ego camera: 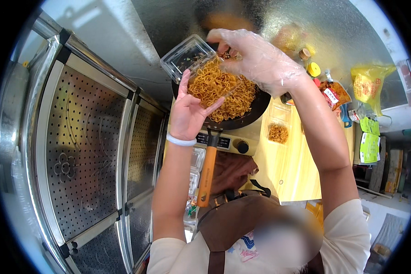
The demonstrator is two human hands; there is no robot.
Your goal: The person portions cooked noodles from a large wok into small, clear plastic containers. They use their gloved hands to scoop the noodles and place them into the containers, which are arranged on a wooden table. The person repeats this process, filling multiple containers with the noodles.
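Observation:
My left hand (188, 114), bare with a pale bangle at the wrist, supports a hinged clear plastic container (205, 97) from below. Curly brown noodles (210, 82) fill its base, and its lid (186, 56) hangs open to the far left. My right hand (248, 56), in a thin clear plastic glove, is over the container's far right side with its fingers bent. Whether it pinches any noodles is hard to see. Beneath both hands is a dark frying pan (263, 108) holding more noodles (241, 102); its orange handle (208, 174) points toward me.
The pan rests on a cooker with a knob (240, 146). A small open container of noodles (278, 133) sits on the wooden table (294, 164) to the right. Beyond are a sauce pouch (334, 92) and a yellow bag (370, 84). Perforated metal panels (85, 154) stand at left.

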